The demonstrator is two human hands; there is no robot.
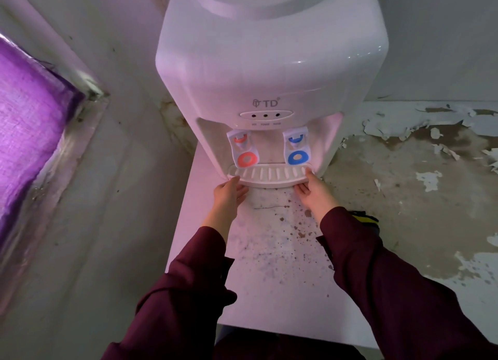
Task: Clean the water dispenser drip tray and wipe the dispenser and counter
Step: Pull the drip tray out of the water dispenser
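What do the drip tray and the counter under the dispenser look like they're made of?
Drip tray: probably moulded white plastic, going by its smooth slotted grille and rounded lip. Counter: likely a smooth white laminate or painted board, flat and matte, speckled with brown stains; which one is unclear.

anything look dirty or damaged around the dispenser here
Yes. The counter in front of the drip tray is speckled with brown spots, and paint is peeling off the wall to the dispenser's right, baring brown patches.
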